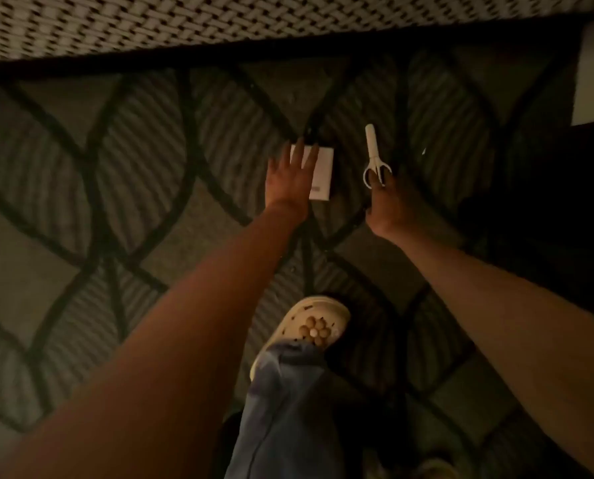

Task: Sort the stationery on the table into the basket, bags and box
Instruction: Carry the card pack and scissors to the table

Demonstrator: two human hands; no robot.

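**Both hands down at the rug, one on a card, one on the scissors**

Your left hand [290, 179] is spread flat, fingers straight, lying over a small white card or packet [319, 174] on the patterned rug [115, 167]. It grips nothing; the fingers cover the card's left part, probably to pin it before you lift it. Your right hand [390, 202], just beside it, is curled with a finger or two at the loops of the white scissors [373, 157], whose capped blades point away from you. In this dim light I can't tell whether the fingers pass through the loops. Both items lie on the floor, not the tabletop, so they likely fell. Nearer you stands a cream clog [309, 326]; beyond the hands runs a woven edge [254, 22].
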